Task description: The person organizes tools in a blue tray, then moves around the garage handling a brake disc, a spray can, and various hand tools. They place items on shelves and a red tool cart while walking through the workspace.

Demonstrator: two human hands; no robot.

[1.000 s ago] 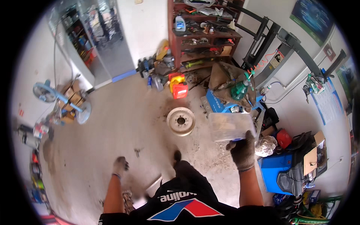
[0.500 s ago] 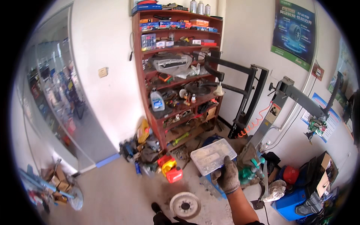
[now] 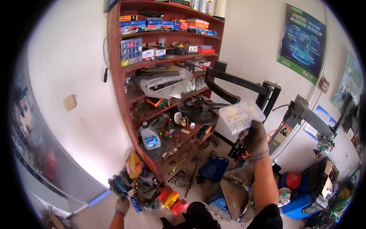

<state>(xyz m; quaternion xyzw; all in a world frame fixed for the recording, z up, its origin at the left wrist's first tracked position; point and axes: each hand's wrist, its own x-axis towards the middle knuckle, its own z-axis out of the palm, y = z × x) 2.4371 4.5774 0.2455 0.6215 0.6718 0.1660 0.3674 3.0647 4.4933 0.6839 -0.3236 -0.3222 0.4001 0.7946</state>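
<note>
My right hand (image 3: 254, 141), in a grey work glove, grips a clear, shallow plastic box (image 3: 241, 116) by its near edge. The box is raised in front of the right side of the shelf and the black metal arm. Small pale contents show through its lid, too unclear to name. My left hand (image 3: 122, 205), gloved too, hangs low at the left, apart from the box. It is nearest to the pile of bags and dark items on the floor, and its fingers cannot be made out clearly.
A red-brown shelf (image 3: 124, 82) holds boxes, tools and a grey jug (image 3: 150, 136). Black metal arms (image 3: 244, 82) reach across its right side. A blue plastic crate (image 3: 214, 169), red and yellow objects (image 3: 172, 200) and a blue toolbox-like case (image 3: 301, 208) are on the floor.
My right hand has lifted the plastic box up and to the right, nearer the shelf's height. The shelf appears closer, and my left hand has come into view at the lower left.
</note>
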